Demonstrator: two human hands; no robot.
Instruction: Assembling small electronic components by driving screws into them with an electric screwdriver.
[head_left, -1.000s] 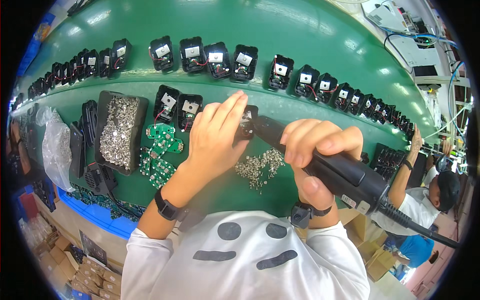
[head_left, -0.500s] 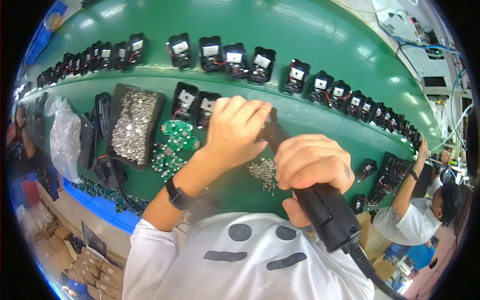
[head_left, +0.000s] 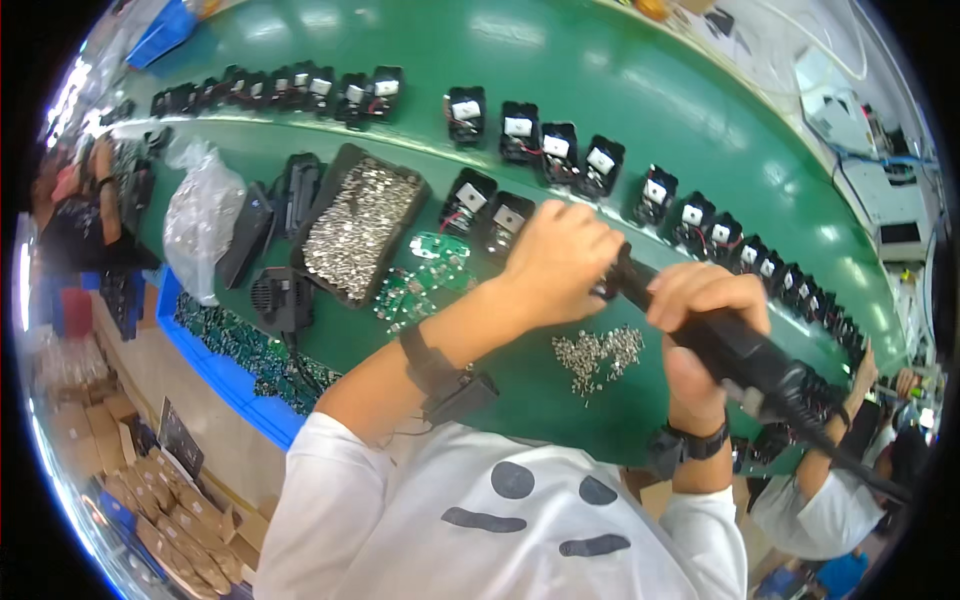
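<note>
My right hand (head_left: 710, 310) is wrapped round a corded black power screwdriver (head_left: 735, 345), its cable trailing to the lower right. The tool slants up and left toward my left hand (head_left: 562, 268). My left fingers are closed at its front end; what they grip is mostly hidden. Just left of that hand lie two open black housings (head_left: 470, 201) with pale square plates and red wires. Nearer to me, a loose pile of small silvery screws (head_left: 598, 355) sits on the green table (head_left: 540, 385). Green circuit boards (head_left: 440, 246) lie by my left forearm.
A black tray (head_left: 333, 165) holds many small metal parts. Beside it are a clear plastic bag (head_left: 205, 215), a black speaker-microphone (head_left: 281, 298) and a blue bin (head_left: 235, 407) of circuit boards. Similar housings (head_left: 555, 148) line the far ledge. A co-worker (head_left: 820, 510) is at right.
The whole view has shifted, so the table things appear farther right. The screwdriver lies at a flatter slant, and my right wrist has come into view. Both hands remain closed near the tool.
</note>
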